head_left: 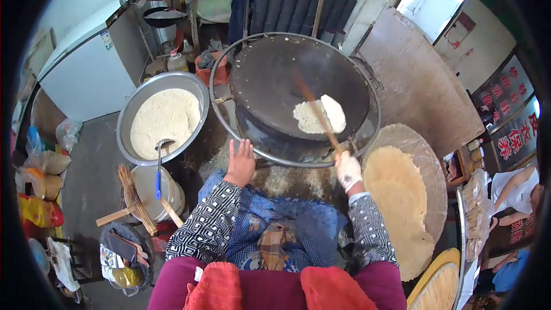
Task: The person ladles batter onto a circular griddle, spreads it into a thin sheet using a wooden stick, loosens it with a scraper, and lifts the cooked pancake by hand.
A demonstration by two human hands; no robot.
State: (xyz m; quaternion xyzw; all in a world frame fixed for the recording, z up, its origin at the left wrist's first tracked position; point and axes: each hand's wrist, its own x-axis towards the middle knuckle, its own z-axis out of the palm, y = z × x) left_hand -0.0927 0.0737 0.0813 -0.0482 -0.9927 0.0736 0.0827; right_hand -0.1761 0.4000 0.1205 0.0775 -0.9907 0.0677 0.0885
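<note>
In the head view, the gloved right hand is gripping a wooden spreader, which is slanting over a round dark griddle and crossing a pale batter patch on its near right part. The left hand is holding nothing, its fingers fanning open at the metal ring around the griddle; I cannot tell whether they are touching it. To the left, a blue-handled ladle is leaning in a metal basin of batter. To the right, thin flatbreads are lying on a round tray.
</note>
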